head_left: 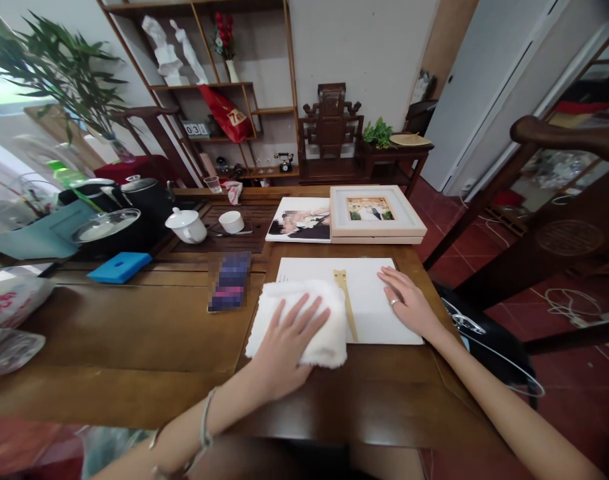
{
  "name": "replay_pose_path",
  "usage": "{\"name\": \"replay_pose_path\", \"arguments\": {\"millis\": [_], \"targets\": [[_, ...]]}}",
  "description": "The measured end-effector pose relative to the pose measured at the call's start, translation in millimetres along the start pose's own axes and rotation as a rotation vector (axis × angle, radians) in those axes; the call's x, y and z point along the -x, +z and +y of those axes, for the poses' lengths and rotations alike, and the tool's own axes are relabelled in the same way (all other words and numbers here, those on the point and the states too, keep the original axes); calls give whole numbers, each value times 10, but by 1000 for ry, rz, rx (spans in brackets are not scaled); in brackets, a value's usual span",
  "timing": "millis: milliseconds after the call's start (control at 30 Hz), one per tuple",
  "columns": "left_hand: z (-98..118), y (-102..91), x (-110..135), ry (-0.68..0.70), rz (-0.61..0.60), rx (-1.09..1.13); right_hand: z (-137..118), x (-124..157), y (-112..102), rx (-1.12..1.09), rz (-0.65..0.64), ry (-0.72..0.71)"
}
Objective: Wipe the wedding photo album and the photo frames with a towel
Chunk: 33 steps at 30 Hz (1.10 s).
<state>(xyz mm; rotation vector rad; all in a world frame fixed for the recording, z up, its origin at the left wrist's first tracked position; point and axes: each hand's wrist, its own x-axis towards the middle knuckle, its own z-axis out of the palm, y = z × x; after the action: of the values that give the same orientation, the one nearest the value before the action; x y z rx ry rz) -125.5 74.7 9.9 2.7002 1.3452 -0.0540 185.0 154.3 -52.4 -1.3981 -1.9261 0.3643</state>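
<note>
My left hand point(289, 347) lies flat with fingers spread on a folded white towel point(329, 340). The towel covers the left part of a flat white board or album point(379, 313) on the wooden table. Fingers outstretched, my right hand point(407, 300) rests on the right side of that white surface, a ring on one finger. Between the two hands lies a thin yellowish pointed stick with a wider, notched top point(342, 287), its narrow end toward me. Whether the white thing is a board or a closed album, I cannot tell.
Behind stand a framed picture point(377, 230) and a photo book point(294, 227). To the left are a phone-like dark item point(229, 283), a blue block point(119, 267), a white lidded cup point(186, 227), a small bowl point(231, 221) and a black pot point(107, 233). A wooden chair point(559, 220) stands right.
</note>
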Motion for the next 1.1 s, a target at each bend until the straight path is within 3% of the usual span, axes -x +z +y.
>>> {"name": "replay_pose_path", "arguments": {"millis": [200,300,400,667,767,867,1100], "targets": [[-514,-94,-829,-89,70,-37,4,-3,-2,8,-2,-2],[-563,-102,-958,-115,75,-59,6,-4,-3,10,-7,-3],[-477,-70,-805,-104,61,-63,1,-4,-1,9,-4,0],[14,5,56,-45,-2,-51,-16,-1,4,14,-1,11],[152,10,143,-29,-15,-25,-12,3,12,16,4,12],[153,15,-44,-41,0,-10,-3,6,19,9,17,7],[-58,-73,-917,-147,57,-11,5,0,4,-25,18,-5]]}}
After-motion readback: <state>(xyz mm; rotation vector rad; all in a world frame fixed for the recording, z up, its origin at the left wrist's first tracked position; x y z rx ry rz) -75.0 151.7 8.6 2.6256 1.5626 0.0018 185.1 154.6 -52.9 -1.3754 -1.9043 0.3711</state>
